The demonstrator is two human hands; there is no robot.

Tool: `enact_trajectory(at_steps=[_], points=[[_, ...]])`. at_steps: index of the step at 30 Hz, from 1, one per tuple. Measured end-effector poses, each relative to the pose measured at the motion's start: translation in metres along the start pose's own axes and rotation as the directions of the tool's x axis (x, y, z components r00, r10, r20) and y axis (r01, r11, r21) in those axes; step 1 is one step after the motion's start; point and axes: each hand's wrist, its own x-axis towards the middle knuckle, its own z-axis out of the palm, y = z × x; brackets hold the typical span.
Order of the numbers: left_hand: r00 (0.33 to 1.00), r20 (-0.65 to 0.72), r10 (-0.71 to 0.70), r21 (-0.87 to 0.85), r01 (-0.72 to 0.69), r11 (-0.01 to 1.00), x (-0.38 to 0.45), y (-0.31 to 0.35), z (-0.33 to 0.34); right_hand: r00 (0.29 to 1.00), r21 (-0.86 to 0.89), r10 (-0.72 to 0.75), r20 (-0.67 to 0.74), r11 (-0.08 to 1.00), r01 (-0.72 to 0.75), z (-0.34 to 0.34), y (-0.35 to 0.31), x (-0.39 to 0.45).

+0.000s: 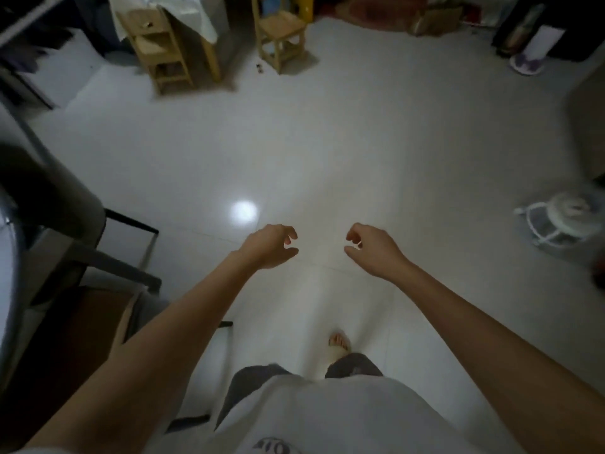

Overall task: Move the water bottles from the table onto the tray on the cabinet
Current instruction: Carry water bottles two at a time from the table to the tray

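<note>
Head view. Both bare forearms reach forward over a pale tiled floor [360, 132]. The left hand [268, 245] and the right hand [373, 249] hang side by side, apart, at the centre of the frame; the fingers of each are loosely curled, relaxed, and hold nothing. No water bottle, tray or cabinet can be made out in this view, so where the task's things are cannot be told.

At 12 o'clock, 2 small wooden chairs stand on the floor: the left chair [160, 47] beside a cloth-covered table [183, 18], the right chair [278, 31] just past it. At 1 o'clock a cardboard box [435, 18] lies at the far edge of the floor. At 2 o'clock a slipper [527, 63] rests near dark furniture. At 3 o'clock a white fan [563, 221] lies low on the tiles. From 8 to 10 o'clock a dark chair with a metal frame [82, 231] stands close to the left arm. A round light reflection [244, 211] shines on the tiles just left of the left hand. At 6 o'clock the person's light shirt [327, 417], dark trousers and 1 bare foot [339, 342] show.
</note>
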Motion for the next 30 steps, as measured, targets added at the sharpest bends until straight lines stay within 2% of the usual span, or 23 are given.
enact_trajectory(at_steps=[6,12,16,21,25,27,30], points=[[0.964,-0.114,-0.240,-0.166,0.219,0.961,0.048,-0.059,-0.064,0.953,-0.088,-0.254,0.165,0.959,0.271,-0.035,-0.069,0.149],[0.861,-0.202,-0.467,-0.309,0.396,0.864,0.062,-0.167,-0.125,0.814,-0.091,-0.483,0.323,0.840,0.535,-0.006,-0.202,0.270],[0.765,-0.174,-0.620,-0.429,0.508,0.747,0.054,-0.244,-0.160,0.709,-0.078,-0.567,0.419,0.756,0.650,0.020,-0.300,0.322],[0.612,-0.178,-0.770,-0.590,0.560,0.582,0.034,-0.314,-0.200,0.544,-0.051,-0.658,0.520,0.613,0.789,0.050,-0.421,0.372],[0.464,-0.145,-0.874,-0.695,0.581,0.424,0.009,-0.362,-0.218,0.367,-0.022,-0.710,0.601,0.445,0.895,0.087,-0.516,0.396],[0.371,-0.130,-0.920,-0.740,0.581,0.339,-0.006,-0.388,-0.224,0.259,0.008,-0.720,0.644,0.345,0.938,0.110,-0.563,0.402],[0.184,-0.087,-0.979,-0.799,0.574,0.179,-0.025,-0.424,-0.230,0.090,0.074,-0.705,0.704,0.198,0.977,0.146,-0.625,0.407]])
